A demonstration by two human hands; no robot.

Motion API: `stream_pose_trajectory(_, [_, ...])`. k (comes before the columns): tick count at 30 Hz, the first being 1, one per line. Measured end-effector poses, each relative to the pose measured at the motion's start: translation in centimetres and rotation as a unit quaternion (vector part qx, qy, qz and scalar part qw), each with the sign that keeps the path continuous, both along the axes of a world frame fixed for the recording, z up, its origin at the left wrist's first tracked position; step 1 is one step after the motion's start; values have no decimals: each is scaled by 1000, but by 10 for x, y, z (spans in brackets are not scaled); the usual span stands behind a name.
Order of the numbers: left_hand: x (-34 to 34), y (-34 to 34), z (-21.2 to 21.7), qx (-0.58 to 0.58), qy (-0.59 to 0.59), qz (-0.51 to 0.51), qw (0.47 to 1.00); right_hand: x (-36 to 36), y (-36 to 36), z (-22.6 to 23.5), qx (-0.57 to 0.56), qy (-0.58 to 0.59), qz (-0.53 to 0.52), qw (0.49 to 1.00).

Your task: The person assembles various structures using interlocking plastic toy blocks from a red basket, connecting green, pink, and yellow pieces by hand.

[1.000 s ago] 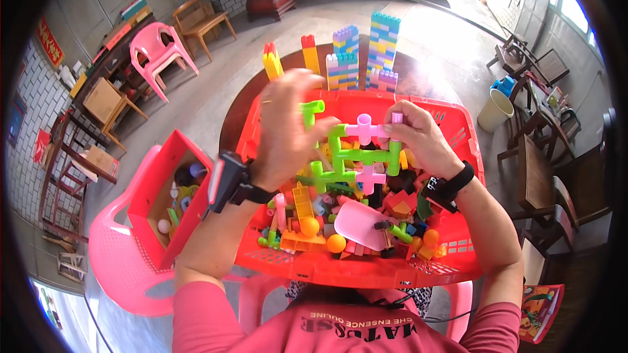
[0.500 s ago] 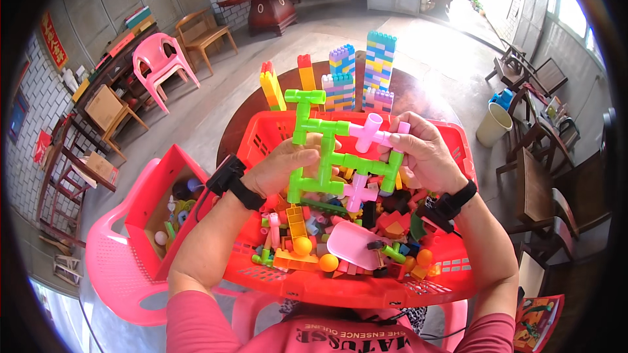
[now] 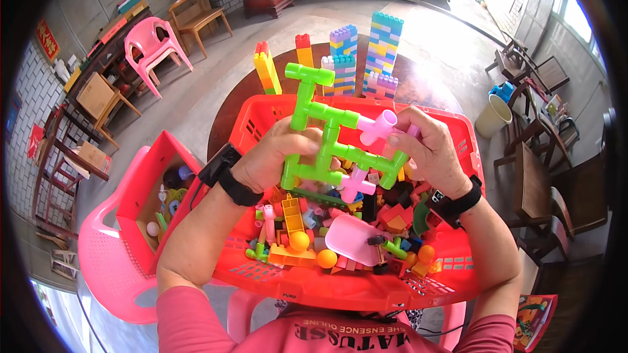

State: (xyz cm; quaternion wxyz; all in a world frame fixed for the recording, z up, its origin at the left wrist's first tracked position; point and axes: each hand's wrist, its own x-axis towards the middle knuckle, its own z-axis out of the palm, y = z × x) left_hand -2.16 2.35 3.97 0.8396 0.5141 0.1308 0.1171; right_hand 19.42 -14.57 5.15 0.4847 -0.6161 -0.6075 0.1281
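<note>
Much of the green pipe frame (image 3: pixel 330 137) is covered where the two hands wrap it: the left hand (image 3: pixel 271 160) hides the frame's lower left upright, and the right hand (image 3: pixel 428 153) hides its right end, so how the pieces join under the palms cannot be made out. The right fingertips are tucked behind the pink pipe piece (image 3: pixel 379 127), and whether they pinch that piece or only the green tube behind it is unclear. A second pink connector (image 3: pixel 353 183) hangs from the frame's lower bar, just below and between the hands.

The left hand is closed around the frame's left side, thumb toward the person, with the tall green upright and its T-shaped top rising above the knuckles. The right hand is curled shut on the frame's right end, at about the same height as the left, so the frame spans the gap between them and is lifted clear of the loose pieces.

Directly beneath both hands sits the red basket (image 3: pixel 366 287), its heap of small toy parts too jumbled to sort. Beyond the hands, past the basket's far rim, stand the block towers (image 3: pixel 383 49). Beside the left forearm lies a red box (image 3: pixel 147 193), partly cut by the arm.
</note>
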Motion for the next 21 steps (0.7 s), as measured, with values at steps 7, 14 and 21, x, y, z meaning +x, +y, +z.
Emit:
stream_pose_trajectory(7, [9, -9, -4, 53, 14, 46, 997, -13, -1, 4, 99, -262, -88, 956])
stream_pose_trajectory(14, [9, -18, -4, 171, 4, 19, 985, -14, -7, 8, -34, -237, 8, 971])
stream_pose_trajectory(21, [3, -21, 5, 232, -6, -21, 972, -7, -6, 7, -77, -70, 115, 988])
